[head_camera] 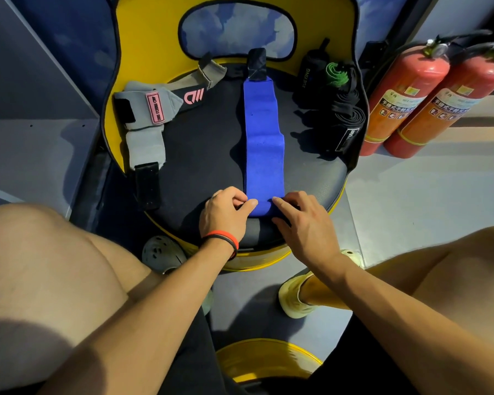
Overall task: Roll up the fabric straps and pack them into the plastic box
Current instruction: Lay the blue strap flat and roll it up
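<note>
Between knees (40, 238), left hand (226, 215) and right hand (305, 223) pinch the blue strap (264, 132) at the seat rim (177, 223).

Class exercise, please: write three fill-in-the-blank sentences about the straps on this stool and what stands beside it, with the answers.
1. The left hand and the right hand both hold the near end of the flat strap, whose colour is ____.
2. The grey strap with the pink label lies to the ____ of the flat strap.
3. Beside the stool stand ____ red fire extinguishers.

Missing words: blue; left; two.
</note>
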### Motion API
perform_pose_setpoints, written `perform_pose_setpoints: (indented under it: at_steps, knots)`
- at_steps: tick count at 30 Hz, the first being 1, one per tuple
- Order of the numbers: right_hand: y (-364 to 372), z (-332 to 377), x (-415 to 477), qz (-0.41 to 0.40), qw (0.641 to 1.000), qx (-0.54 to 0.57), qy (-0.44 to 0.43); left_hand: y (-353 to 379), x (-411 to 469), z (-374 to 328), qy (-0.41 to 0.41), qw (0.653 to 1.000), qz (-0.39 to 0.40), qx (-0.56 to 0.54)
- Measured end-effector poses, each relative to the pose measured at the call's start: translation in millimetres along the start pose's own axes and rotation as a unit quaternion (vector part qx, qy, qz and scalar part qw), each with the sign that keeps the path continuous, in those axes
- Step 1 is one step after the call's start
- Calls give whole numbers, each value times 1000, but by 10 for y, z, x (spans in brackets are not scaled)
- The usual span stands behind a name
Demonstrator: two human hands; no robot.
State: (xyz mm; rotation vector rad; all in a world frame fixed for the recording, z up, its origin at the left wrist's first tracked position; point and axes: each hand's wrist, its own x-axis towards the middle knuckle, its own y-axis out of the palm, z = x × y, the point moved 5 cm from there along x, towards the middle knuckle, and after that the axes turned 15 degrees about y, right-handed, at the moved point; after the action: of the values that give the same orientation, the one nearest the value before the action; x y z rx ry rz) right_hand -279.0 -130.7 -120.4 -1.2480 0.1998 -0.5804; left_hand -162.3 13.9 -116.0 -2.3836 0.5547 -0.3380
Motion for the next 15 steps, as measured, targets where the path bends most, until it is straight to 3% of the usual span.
perform_pose_setpoints:
  at_steps: [4, 8, 15]
  knots:
    - [11, 34, 23, -5, 1000, -4, 13, 8, 13, -104, 62, 998, -17, -5]
    - [13, 29, 54, -2, 1000, 7, 30, -21, 1, -122, 65, 997, -34, -26]
    - [-45, 37, 46, 50, 998, -22, -23, -8, -139, -121, 42, 998, 39, -7]
